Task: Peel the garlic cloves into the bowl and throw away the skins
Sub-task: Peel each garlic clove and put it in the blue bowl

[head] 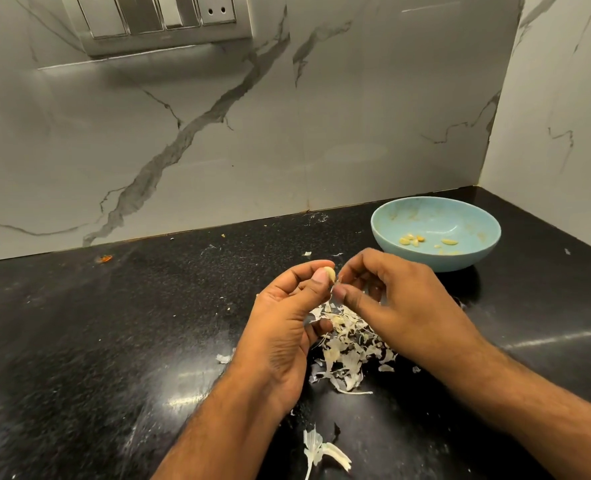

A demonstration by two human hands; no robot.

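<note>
My left hand pinches a pale garlic clove between thumb and forefinger, above the black counter. My right hand pinches a thin strip of skin that hangs from the clove. Beneath both hands lies a pile of white garlic skins. A light blue bowl stands at the back right and holds several peeled yellow cloves. Another piece of skin lies near the front edge.
The black stone counter is strewn with small skin flakes. A marble wall runs along the back with a switch panel, and a side wall closes the right corner. An orange speck lies at the back left.
</note>
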